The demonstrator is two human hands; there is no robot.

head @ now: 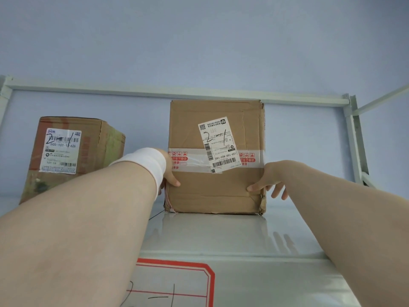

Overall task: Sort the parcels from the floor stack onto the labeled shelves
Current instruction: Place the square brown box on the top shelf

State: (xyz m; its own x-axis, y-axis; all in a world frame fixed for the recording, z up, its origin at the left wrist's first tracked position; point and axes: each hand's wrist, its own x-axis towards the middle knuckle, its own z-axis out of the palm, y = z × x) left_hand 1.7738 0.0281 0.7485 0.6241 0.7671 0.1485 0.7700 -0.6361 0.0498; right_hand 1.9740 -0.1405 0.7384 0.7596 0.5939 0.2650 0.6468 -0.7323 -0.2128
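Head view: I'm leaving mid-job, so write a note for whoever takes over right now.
Left hand: grips the middle parcel at its left edge, thumb on the front.
Right hand: grips its right edge likewise.
The middle parcel, marked 2-1, stands on the shelf behind the red-framed shelf label, which seems to read 2-1. A second parcel, also marked 2-1, stands to its left, apart.
Done: both parcels shelved.
Left: let go; the floor stack is out of view.

A box (pixel 212 196) marked 2-1 is held on the shelf (pixel 221 235), gripped at its side edges by the left hand (pixel 169 173) and the right hand (pixel 269 182), thumbs on its front. A second box (pixel 73 151) is set apart to its left.
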